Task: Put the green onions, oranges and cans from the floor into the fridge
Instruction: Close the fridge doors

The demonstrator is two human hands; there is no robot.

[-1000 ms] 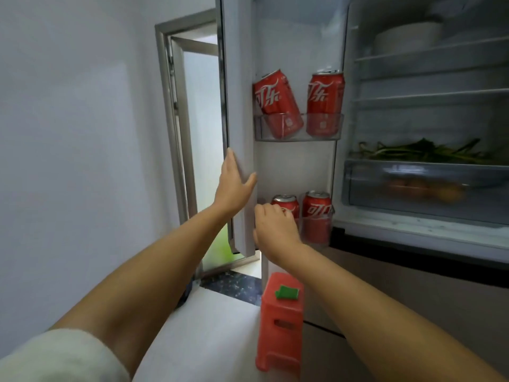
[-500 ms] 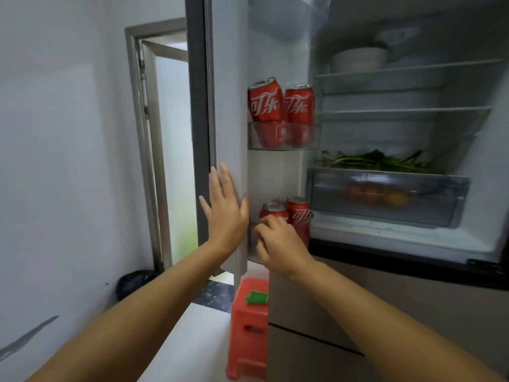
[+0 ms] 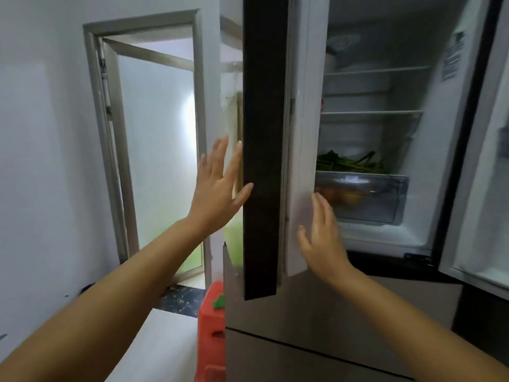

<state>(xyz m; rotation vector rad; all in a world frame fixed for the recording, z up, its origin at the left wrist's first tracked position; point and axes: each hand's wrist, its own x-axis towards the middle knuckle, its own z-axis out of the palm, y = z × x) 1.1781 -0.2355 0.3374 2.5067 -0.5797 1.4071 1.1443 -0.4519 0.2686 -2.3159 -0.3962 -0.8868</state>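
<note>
Your left hand [image 3: 220, 186] is flat, fingers spread, at the dark outer face of the fridge door [image 3: 261, 161]; right hand [image 3: 322, 232] flat w/ straight fingers on its white inner edge; green onions [image 3: 349, 164] lie above the drawer [image 3: 366, 199]; oranges [image 3: 341, 197] inside it; cans hidden.

A red plastic stool [image 3: 212, 334] stands beside an open doorway [image 3: 154, 150].

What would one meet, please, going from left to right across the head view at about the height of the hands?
Doorway frame → left hand → dark fridge door → right hand → clear drawer holding oranges, green onions lying above it → the other open door.
</note>
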